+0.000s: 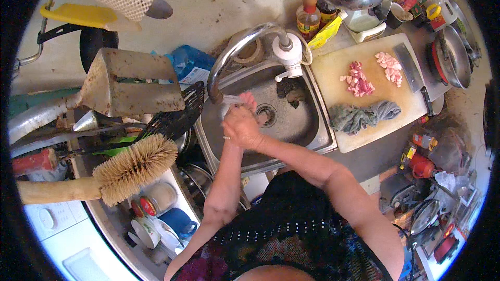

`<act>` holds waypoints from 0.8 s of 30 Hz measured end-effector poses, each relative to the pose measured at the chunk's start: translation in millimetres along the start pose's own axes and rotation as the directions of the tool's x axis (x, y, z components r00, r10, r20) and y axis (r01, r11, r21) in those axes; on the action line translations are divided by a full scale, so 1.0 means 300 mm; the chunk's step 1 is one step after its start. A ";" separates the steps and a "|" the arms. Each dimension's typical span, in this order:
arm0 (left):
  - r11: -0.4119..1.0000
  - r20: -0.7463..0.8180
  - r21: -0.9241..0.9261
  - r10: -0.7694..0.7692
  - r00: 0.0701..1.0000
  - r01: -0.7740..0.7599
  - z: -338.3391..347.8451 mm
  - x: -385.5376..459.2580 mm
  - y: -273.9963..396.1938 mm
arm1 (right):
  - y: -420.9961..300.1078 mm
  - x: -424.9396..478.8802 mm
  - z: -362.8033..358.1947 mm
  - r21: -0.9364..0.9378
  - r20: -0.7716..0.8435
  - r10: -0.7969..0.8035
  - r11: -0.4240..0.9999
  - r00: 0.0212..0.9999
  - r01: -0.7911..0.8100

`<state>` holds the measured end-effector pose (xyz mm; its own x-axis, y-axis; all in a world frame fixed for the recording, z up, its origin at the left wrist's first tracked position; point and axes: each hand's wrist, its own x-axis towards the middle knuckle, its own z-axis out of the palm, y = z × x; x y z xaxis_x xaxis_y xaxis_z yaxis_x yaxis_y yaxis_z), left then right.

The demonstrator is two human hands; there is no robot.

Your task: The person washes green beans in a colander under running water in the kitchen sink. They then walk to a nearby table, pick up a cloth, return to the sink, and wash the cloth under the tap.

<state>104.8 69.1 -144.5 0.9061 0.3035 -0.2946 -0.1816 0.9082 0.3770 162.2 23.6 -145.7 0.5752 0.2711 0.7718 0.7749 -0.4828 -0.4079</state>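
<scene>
My left hand (229, 120), with a pale bracelet at its wrist, is pressed against my right hand (247, 132) over the left part of the metal sink (300, 127). Water runs onto them from the curved chrome faucet (230, 52). Something pink (248, 100) shows just beyond the hands; whether it is fingers or meat I cannot tell. The overlapping hands hide their palms and anything between them. Dark wet scraps (291, 90) lie in the sink, right of the drain (266, 116).
On the cutting board (328, 62) to the right lie chopped meat (358, 82), paler pieces (389, 68), a cleaver (408, 66) and a grey-green cloth (351, 117). Sauce bottles (308, 17) stand behind. A bristle brush (136, 168) and a metal scoop (136, 82) are at left.
</scene>
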 end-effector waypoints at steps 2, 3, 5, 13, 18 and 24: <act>0.983 -0.399 0.175 0.023 0.917 0.052 0.032 -0.029 -0.019 | 0.068 -0.003 -0.004 0.214 0.687 -0.022 0.961 0.726 -0.173; 0.987 -0.372 0.157 0.034 0.928 0.027 0.050 -0.040 -0.026 | 0.110 0.010 0.007 0.189 0.673 0.115 0.929 0.730 -0.320; 0.997 -0.238 0.068 0.048 0.970 -0.033 0.079 -0.050 -0.034 | 0.171 0.036 0.018 0.079 0.610 0.380 0.844 0.696 -0.530; 0.982 -0.323 0.169 0.131 0.937 -0.079 0.024 -0.039 0.009 | 0.167 -0.030 -0.058 0.011 0.951 0.259 -0.574 -0.169 -0.819; 0.984 -0.514 0.119 0.177 0.839 -0.135 -0.105 -0.025 0.050 | 0.165 0.000 -0.109 0.210 0.917 0.396 -0.403 0.037 -0.891; 0.992 0.058 -0.119 0.050 0.997 -0.043 -0.149 -0.009 0.000 | -0.028 0.091 -0.143 0.445 0.369 -0.309 0.887 0.876 0.125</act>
<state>85.2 81.3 -183.1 0.9164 0.3317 -0.2241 -0.2648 0.9221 0.2822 160.0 -0.8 -100.2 0.3610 0.6946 0.6223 0.8759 -0.0234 -0.4820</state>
